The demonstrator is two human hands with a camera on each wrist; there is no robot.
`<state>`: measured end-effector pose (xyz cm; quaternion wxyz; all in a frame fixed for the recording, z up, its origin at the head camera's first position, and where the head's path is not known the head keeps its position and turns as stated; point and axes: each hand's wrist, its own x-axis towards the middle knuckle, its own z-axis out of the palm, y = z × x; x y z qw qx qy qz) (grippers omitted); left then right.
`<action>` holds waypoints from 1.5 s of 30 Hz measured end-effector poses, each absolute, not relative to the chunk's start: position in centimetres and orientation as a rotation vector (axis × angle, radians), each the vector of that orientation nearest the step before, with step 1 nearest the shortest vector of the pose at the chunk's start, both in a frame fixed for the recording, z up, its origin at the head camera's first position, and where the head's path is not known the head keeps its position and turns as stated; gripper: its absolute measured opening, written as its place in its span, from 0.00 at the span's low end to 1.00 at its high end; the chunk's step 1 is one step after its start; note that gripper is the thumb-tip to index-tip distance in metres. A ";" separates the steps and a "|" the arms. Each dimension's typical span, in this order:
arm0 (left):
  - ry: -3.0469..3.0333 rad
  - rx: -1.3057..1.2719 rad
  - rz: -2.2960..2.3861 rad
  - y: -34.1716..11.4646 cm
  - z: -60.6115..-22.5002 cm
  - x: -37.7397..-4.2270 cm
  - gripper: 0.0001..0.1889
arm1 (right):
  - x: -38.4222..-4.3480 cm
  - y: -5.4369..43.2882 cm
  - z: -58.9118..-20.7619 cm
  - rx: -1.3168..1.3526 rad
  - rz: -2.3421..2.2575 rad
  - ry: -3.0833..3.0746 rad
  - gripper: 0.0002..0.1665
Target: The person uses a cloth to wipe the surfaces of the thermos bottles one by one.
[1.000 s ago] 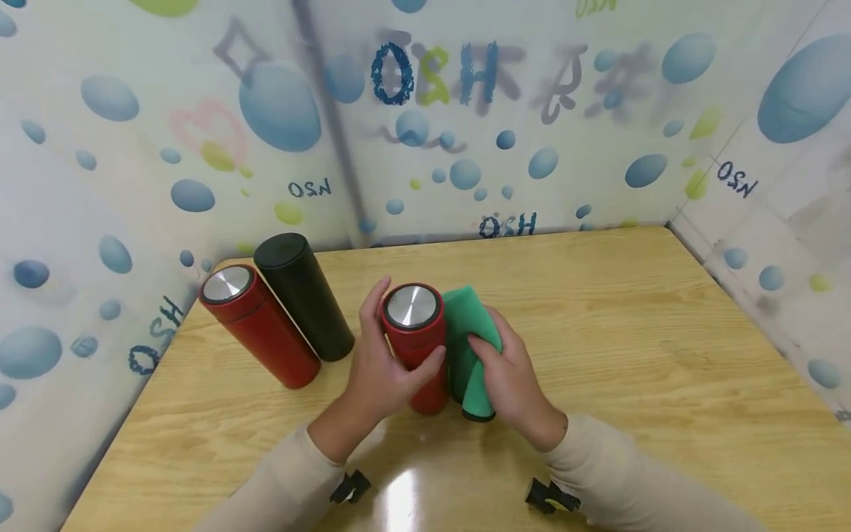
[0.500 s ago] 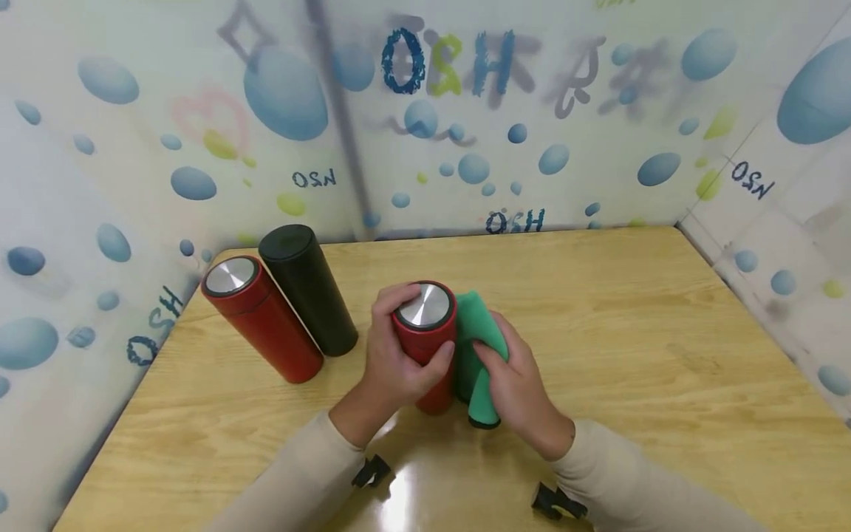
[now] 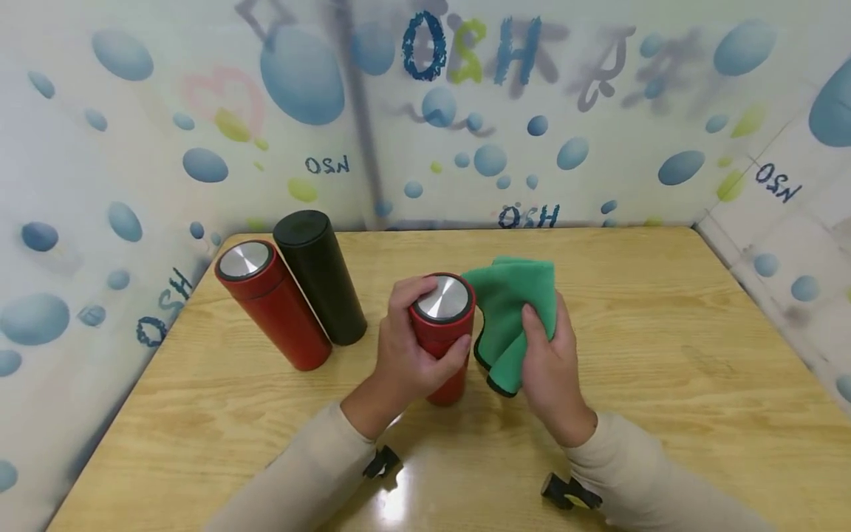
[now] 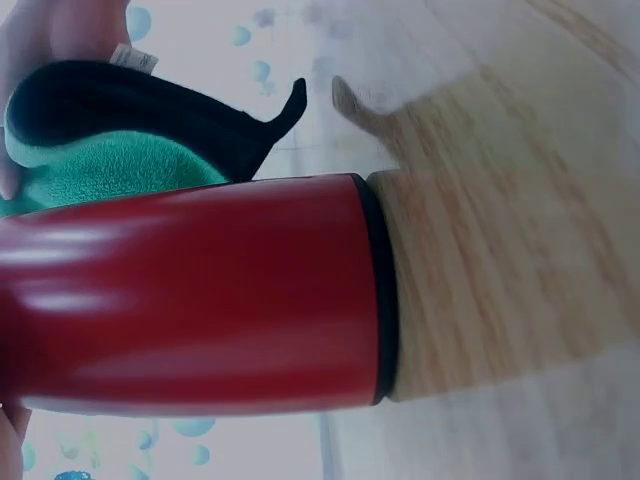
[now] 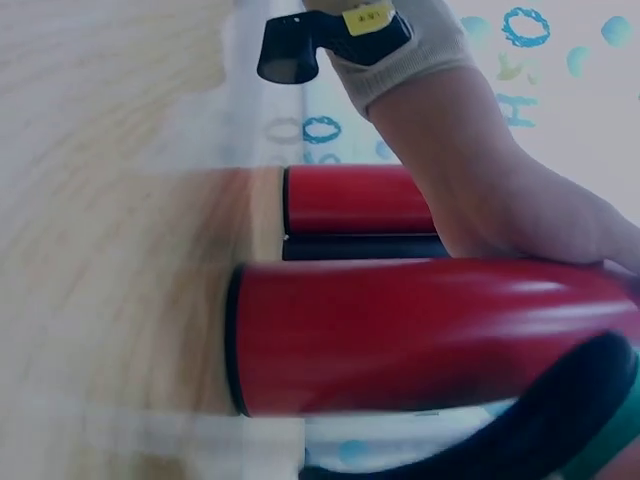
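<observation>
A red thermos flask (image 3: 454, 384) with a shiny silver lid stands upright at mid-table. My left hand (image 3: 411, 347) grips it near the top, one finger over the lid's edge and the thumb across the front. To its right, my right hand (image 3: 553, 369) pinches a green cloth (image 3: 508, 295) with black edging, thumb on the near side. The left wrist view has the red flask (image 4: 200, 300) with its black base at the tabletop, the cloth (image 4: 120, 165) close beside it. In the right wrist view the left hand (image 5: 530, 200) lies against the flask (image 5: 400, 335).
Left of the hands, another red thermos flask (image 3: 282, 318) and a black flask (image 3: 322, 281) stand side by side. Walls with blue bubble patterns border the wooden table (image 3: 665, 318) at the back and sides. Black wrist cameras (image 3: 572, 493) are strapped to both sleeves.
A finger of my left hand has come down onto the lid. My right hand has risen slightly, away from the flask, and the folded cloth has spread wider.
</observation>
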<state>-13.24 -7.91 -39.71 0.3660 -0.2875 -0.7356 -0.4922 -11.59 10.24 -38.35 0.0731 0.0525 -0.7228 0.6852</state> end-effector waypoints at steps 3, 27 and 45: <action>-1.913 -0.753 -1.251 -7.9 -39.7 -13.1 0.35 | -11.1 10.1 -38.6 0.237 2.084 -2.289 0.22; -1.895 -0.699 -1.260 -8.0 -39.8 -13.0 0.36 | -10.4 9.4 -39.7 0.515 1.974 -2.379 0.25; -1.890 -0.689 -1.276 -8.0 -39.8 -13.0 0.37 | -10.7 9.4 -40.2 0.566 1.935 -2.400 0.23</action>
